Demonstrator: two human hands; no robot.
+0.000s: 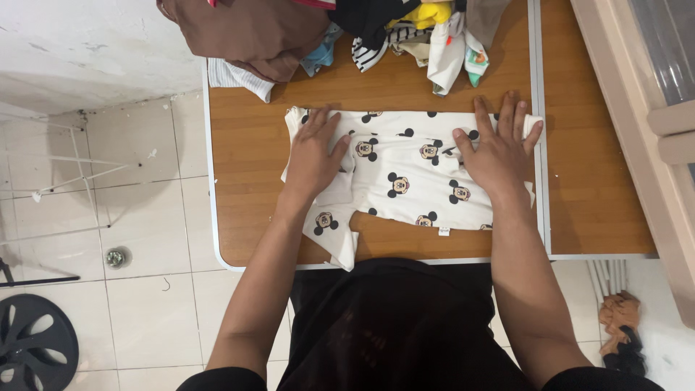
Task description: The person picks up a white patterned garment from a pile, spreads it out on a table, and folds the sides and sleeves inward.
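White cotton garment [405,181], printed with black cartoon mouse heads, is lying across the wooden table [253,181] directly in front of me, and I am pressing it flat with both hands. I am holding my left hand [313,156] open, palm down, on the left part of the garment, fingers spread and pointing away from me. I am holding my right hand [496,148] open as well, palm down near the right end, with the fingertips reaching the far edge of the fabric. Neither hand is gripping anything; both are resting on the cloth. I am judging the fold to be partly done: the body is lying in a long, fairly flat band with its far edge straight, which suggests a first fold has been made, while a sleeve or leg [337,235] at the near left is sticking out toward the table edge and is not yet tucked in. The band is not yet folded across into a compact bundle. A pile of clothes [347,29] is sitting at the far edge of the table, unfolded as far as I can tell: a brown piece, a striped piece, yellow and white items. I am seeing no stack of finished pieces on the table.
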